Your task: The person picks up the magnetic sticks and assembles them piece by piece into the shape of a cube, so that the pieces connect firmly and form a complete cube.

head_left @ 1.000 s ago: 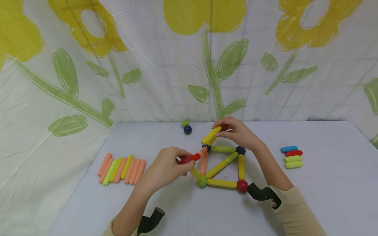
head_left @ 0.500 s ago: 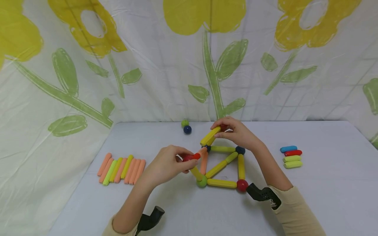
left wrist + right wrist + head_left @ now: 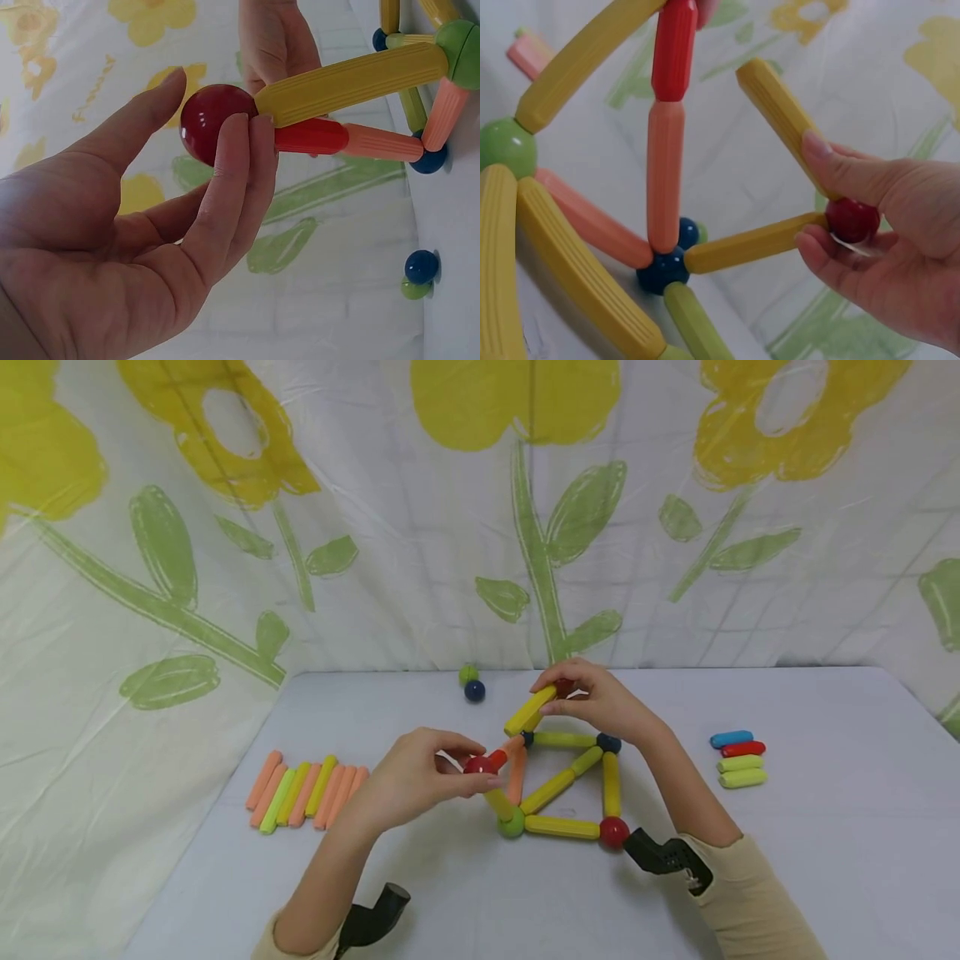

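A frame of magnetic sticks and balls stands on the table. At its raised left corner is a red ball, joined to a yellow stick and a short red stick. The fingertips of my left hand touch that ball from one side, fingers nearly straight, and its thumb is apart from it in the left wrist view. My right hand pinches a yellow magnetic stick beside a second red ball. Another yellow stick runs from that ball to a dark blue ball.
Several orange, yellow and green sticks lie in a row at the left. Short blue, red and green sticks are at the right. A loose blue ball and green ball sit at the back. A flowered cloth hangs behind.
My left hand has loosened its pinch on the red ball, and more of the ball shows. My right hand keeps its hold, shifted slightly left.
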`<act>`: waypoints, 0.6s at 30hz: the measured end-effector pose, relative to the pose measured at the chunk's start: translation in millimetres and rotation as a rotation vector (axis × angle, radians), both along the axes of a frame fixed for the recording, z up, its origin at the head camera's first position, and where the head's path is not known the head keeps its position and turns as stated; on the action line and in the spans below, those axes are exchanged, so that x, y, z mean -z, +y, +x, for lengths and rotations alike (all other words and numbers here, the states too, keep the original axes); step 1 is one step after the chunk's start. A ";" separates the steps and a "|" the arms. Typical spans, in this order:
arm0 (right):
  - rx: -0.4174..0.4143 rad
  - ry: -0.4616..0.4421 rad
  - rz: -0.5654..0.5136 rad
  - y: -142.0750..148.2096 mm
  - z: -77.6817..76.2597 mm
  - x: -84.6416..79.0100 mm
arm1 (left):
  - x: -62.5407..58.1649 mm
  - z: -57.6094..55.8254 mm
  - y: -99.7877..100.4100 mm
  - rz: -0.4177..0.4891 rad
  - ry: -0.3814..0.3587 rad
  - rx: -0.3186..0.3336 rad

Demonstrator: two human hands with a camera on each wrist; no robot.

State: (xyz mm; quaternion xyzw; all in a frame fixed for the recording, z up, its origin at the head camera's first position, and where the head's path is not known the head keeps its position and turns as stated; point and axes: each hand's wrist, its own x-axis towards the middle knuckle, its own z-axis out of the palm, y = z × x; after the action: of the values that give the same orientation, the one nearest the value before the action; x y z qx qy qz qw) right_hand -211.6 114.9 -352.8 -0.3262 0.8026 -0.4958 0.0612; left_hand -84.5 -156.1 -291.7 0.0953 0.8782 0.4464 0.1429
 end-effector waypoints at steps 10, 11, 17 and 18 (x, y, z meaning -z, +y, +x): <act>-0.067 -0.023 -0.031 -9.4 7.2 -6.4 | -6.3 2.6 -12.4 0.059 -0.020 -0.005; -0.076 -0.025 -0.036 -10.9 8.1 -6.9 | -6.2 2.4 -12.9 0.065 -0.024 -0.003; -0.125 -0.038 -0.062 -18.1 12.5 -6.4 | -7.0 2.3 -12.2 0.083 -0.044 -0.005; -0.135 -0.037 -0.065 -19.0 13.1 -5.9 | -7.3 2.5 -11.8 0.085 -0.047 -0.006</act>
State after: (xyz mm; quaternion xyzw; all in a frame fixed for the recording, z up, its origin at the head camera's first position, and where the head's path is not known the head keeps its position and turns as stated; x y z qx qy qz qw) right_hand -198.6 95.8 -346.9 -0.3719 0.7610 -0.5224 0.0987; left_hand -82.0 -167.9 -284.4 0.0882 0.8550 0.4860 0.1579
